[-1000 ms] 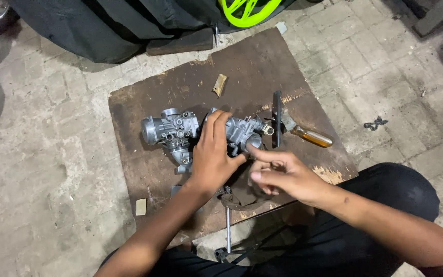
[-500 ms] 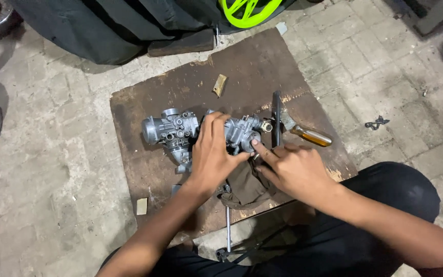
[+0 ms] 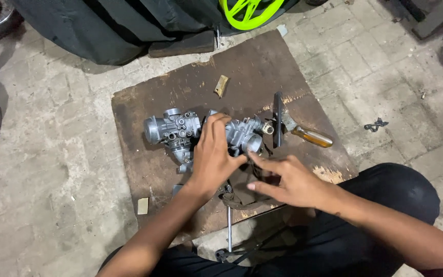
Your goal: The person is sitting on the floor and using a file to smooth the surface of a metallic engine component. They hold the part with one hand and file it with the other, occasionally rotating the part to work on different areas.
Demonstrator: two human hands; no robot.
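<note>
head view shows my left hand (image 3: 212,156) clamped over the grey carburetor bank (image 3: 201,132) on the brown board (image 3: 144,102), while my right hand (image 3: 288,180), earlier pinching at its end, has drawn back open-fingered, screwdriver (image 3: 303,134) lying beside.

Colours near the fingers
Silver-grey metal carburettor body (image 3: 180,131) under fingers; amber-handled screwdriver (image 3: 311,137) beyond fingertips, on dark brown wooden board (image 3: 242,66).

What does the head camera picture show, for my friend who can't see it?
A person's left hand holds a grey metal carburettor on a brown board on the paved floor. Their right hand reaches toward it, and a yellow-handled screwdriver lies nearby.
</note>
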